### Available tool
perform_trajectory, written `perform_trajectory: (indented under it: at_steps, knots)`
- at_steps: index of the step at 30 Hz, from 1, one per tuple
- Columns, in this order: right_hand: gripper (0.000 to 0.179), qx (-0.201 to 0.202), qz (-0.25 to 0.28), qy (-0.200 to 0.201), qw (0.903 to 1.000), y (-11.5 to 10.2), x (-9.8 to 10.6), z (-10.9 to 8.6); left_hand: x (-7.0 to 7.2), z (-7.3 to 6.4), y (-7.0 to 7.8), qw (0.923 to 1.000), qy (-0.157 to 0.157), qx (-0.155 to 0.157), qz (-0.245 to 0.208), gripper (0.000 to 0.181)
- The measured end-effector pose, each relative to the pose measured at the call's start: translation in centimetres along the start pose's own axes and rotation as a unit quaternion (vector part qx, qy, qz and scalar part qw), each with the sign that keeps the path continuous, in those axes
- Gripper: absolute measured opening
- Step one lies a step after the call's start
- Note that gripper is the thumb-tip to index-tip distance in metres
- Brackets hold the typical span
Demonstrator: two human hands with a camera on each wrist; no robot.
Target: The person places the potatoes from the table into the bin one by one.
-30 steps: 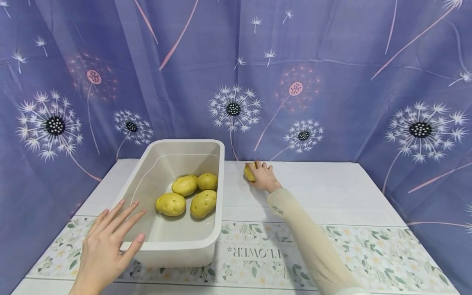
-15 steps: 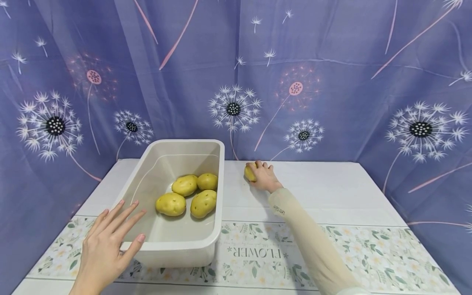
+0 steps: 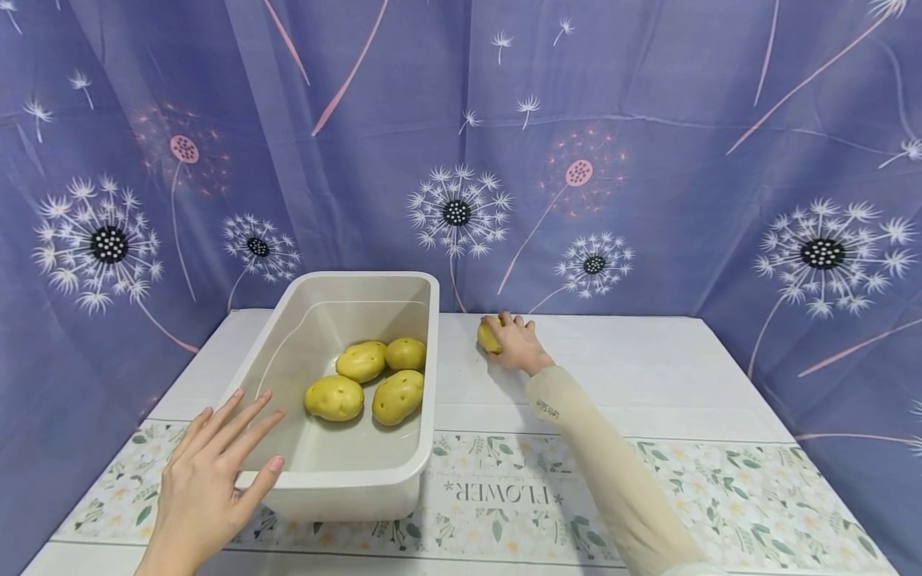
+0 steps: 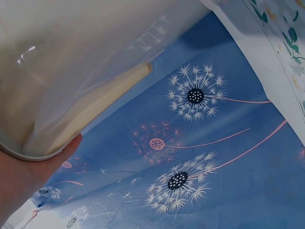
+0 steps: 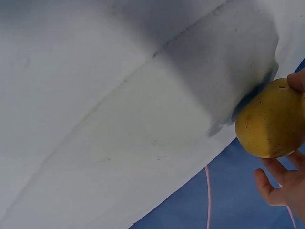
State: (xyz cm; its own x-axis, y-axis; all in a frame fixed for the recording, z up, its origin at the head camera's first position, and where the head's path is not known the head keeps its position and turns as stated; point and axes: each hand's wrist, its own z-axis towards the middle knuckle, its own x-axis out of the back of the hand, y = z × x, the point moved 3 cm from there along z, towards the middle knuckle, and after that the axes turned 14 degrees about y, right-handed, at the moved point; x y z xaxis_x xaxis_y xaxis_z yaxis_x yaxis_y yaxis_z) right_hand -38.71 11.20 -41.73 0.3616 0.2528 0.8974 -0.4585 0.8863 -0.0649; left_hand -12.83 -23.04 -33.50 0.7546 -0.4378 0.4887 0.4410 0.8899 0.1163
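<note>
In the head view my right hand (image 3: pixel 517 346) grips a yellow potato (image 3: pixel 488 336) at the back of the table, to the right of the tub. Up close in the right wrist view, thumb and fingers (image 5: pixel 286 183) lie on either side of this potato (image 5: pixel 268 120), low over the white tabletop. My left hand (image 3: pixel 203 480), its fingers spread and straight, rests at the near left corner of a deep off-white plastic tub (image 3: pixel 338 480). The left wrist view shows that hand (image 4: pixel 28 179) against the tub's rim. Several potatoes (image 3: pixel 334 398) lie on the tub's floor, mostly toward its right wall.
The white table (image 3: pixel 619 360) carries a floral printed band (image 3: pixel 735 488) across its front half. A purple curtain (image 3: pixel 648 96) with dandelion prints stands right behind the table and along both sides.
</note>
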Motion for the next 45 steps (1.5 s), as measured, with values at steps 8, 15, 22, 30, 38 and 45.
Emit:
perform_trajectory:
  at_steps: [8,15,22,30,38,45]
  knots:
    - [0.063,0.003,0.013,0.003,0.9999,-0.1,0.3,-0.1,0.0,0.1,0.1,1.0000,-0.002,0.003,-0.002,0.041]
    - [0.064,0.014,0.018,0.010,0.9997,-0.4,0.8,-0.3,0.1,0.1,0.1,0.9999,-0.005,0.008,-0.004,0.041]
    - [0.065,0.033,0.018,0.027,0.9989,-0.8,1.4,-0.5,0.2,0.0,0.1,0.9999,-0.006,0.010,-0.005,0.041]
    - [0.064,0.045,0.022,0.037,0.9980,-1.1,2.1,-0.9,0.1,0.1,0.1,1.0000,-0.004,0.007,-0.004,0.041]
    - [0.064,0.050,0.026,0.044,0.9974,-1.4,2.8,-1.7,0.1,0.1,0.1,1.0000,-0.003,0.004,-0.002,0.041]
    - [0.065,0.063,0.037,0.060,0.9955,-2.2,3.8,-2.5,0.0,0.0,0.1,1.0000,-0.001,0.001,-0.003,0.041]
